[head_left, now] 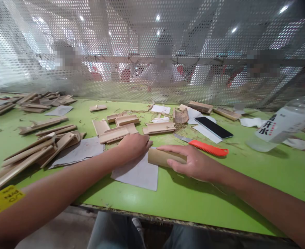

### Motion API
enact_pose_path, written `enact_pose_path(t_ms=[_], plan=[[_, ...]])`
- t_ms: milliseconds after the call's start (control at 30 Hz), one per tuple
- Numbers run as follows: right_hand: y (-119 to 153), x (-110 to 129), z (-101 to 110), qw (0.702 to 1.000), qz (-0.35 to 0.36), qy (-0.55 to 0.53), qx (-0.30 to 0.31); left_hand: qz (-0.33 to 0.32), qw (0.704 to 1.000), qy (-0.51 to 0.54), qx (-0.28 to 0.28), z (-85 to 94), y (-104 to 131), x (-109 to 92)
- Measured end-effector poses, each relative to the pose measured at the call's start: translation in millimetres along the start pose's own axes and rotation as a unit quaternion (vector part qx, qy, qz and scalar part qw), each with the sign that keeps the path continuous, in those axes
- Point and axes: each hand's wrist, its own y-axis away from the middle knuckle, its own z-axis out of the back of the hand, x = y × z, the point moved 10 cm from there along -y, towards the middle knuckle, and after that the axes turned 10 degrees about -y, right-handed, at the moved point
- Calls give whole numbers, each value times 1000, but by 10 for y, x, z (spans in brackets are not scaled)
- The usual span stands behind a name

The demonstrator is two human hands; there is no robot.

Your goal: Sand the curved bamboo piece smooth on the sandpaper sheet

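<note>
My right hand [194, 160] holds a curved, tan bamboo piece [159, 157], fingers along its far side and thumb on the near side. The piece lies on the green table, its left end over a pale grey sheet [139, 174], perhaps sandpaper. My left hand [134, 147] rests at the far edge of that sheet, just left of the bamboo. Its fingers are curled under, so anything inside them is hidden. Beyond the right hand lies a knife [208, 148] with an orange handle, its blade pointing left. Split bamboo pieces [118, 133] lie just past the left hand.
More bamboo pieces [38, 152] are piled at left beside a worn grey sheet [78, 151]. A phone [214, 127] and a clear bottle [279, 124] are at right. A perforated metal screen [131, 45] rises behind the table [194, 204], with people beyond it. Shavings are scattered about.
</note>
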Motion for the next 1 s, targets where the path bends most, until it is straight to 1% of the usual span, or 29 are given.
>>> enact_pose_path(t_ms=[133,200,300,400,700,867,1000], plan=[[43,42,-130,999,-1,-26,35,-5,1000,-5,-5,1,0,-11],[52,69,-160,999,5,-29,41,-6,1000,-6,-8,1,0,-10],[31,75,-97,1000,12,-21,20,-8,1000,-3,-9,1,1,-10],[10,37,-29,1000,4,-12,1,-3,1000,0,-4,6,7,-3],[33,84,-46,1000,16,2,6,-5,1000,2,-4,25,11,-10],[9,21,-32,1000,14,-10,10,-10,1000,2,-12,25,19,-11],[-20,-34,41,1000,5,-6,-7,-10,1000,1,-13,24,15,-7]])
